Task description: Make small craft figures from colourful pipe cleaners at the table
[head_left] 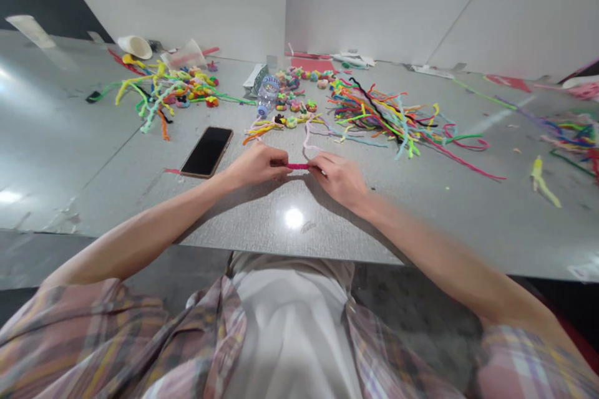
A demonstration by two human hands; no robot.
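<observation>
Between my two hands a short magenta pipe cleaner (298, 166) is stretched level, just above the grey table (262, 224). My left hand (261, 164) pinches its left end between thumb and fingers. At the other end, my right hand (337, 176) grips it with closed fingertips. Part of the pipe cleaner is hidden inside the fingers. A pale lilac pipe cleaner (307, 137) lies curved on the table right behind my right hand. Left of my left hand lies a phone (207, 151) with a dark screen.
A heap of colourful pipe cleaners (384, 115) lies at back right, another tangled pile (178, 87) at back left. A plastic bottle (268, 95) lies among small twisted pieces. Behind are a white cup (135, 46) and a clear cup (187, 55). One yellow piece (543, 181) lies far right.
</observation>
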